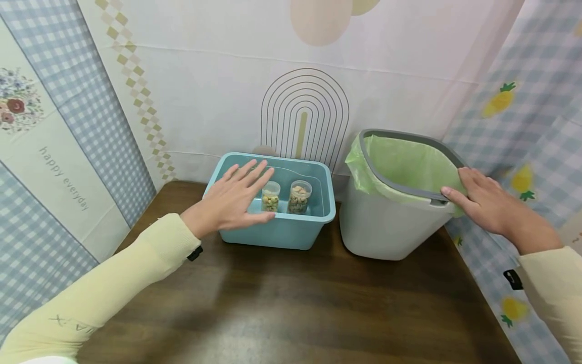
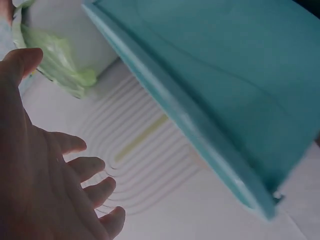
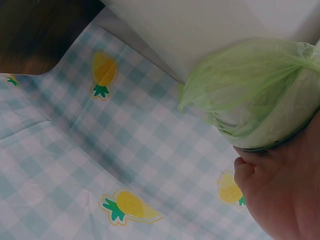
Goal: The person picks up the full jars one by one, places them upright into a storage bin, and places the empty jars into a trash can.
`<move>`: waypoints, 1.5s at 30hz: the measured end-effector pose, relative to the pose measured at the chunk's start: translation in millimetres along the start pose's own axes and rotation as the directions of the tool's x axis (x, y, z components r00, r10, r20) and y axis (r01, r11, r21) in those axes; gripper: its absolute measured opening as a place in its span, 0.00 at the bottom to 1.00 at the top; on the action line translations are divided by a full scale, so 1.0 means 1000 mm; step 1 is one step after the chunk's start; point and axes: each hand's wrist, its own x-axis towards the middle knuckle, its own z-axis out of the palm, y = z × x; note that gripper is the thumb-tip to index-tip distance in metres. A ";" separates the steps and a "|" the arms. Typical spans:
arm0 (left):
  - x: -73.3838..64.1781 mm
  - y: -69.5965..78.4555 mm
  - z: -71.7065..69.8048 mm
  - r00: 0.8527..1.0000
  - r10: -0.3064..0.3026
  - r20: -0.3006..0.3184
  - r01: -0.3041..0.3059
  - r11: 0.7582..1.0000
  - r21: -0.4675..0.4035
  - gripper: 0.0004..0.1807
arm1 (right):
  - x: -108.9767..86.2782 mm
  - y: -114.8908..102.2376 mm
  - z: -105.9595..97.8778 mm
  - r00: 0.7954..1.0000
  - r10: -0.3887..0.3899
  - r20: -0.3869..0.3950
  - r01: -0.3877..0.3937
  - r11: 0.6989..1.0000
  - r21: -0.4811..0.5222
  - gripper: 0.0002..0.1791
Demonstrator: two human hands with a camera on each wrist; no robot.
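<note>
My left hand (image 1: 234,199) hovers palm down over the left front of a light blue plastic tub (image 1: 268,237), its fingers straight and spread, holding nothing. Inside the tub stand two small clear jars. The left jar (image 1: 270,202) has yellow-green bits in it; the right jar (image 1: 298,201) contains beige and darker pieces. At the right, my right hand (image 1: 488,205) grips the rim of a grey-white trash can (image 1: 382,217), thumb lying across the grey rim and fingers partly hidden at the far side. A pale green bag (image 1: 409,159) lines the can and hangs over its edge.
The tub and can stand side by side at the back of a dark wooden table (image 1: 291,303). Behind them hangs a white cloth (image 1: 218,101) with a rainbow print. Blue checked cloths (image 1: 536,146) close off both sides.
</note>
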 end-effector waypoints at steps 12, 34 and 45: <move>-0.028 -0.036 0.013 0.995 -0.098 0.019 0.098 0.995 0.015 0.55 | -0.003 0.001 0.000 1.000 0.002 -0.007 -0.002 1.000 0.005 0.48; -0.046 -0.057 0.033 0.988 -0.144 0.048 0.145 0.989 -0.012 0.54 | -0.005 -0.001 -0.003 1.000 0.021 -0.021 -0.020 0.999 0.044 0.49; -0.052 -0.059 0.030 0.987 -0.146 0.070 0.148 0.989 -0.025 0.53 | 0.000 -0.030 -0.025 1.000 0.016 -0.026 -0.016 1.000 0.014 0.51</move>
